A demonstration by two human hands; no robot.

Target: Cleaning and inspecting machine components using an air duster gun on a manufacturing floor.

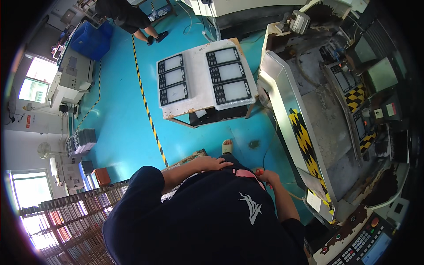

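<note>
Left hand (213,164): lying flat, fingers spread, gripping nothing, resting at the person's waist.
Right hand (268,177): curling closed around a small orange-red object (259,172); kind cannot be told.
Object position: sitting beside the right hip, above the blue floor (123,132).
Nearby: white table (196,79) carrying six grey-framed panels.

Daylight pours in from the bright windows (33,84) on the left, blown out to white and washing a hazy glare over the slatted racks (66,221) below. The glossy turquoise floor (123,128) is evenly lit with soft shadows. Straight edges bend toward the black rim, where detail blurs.
</note>
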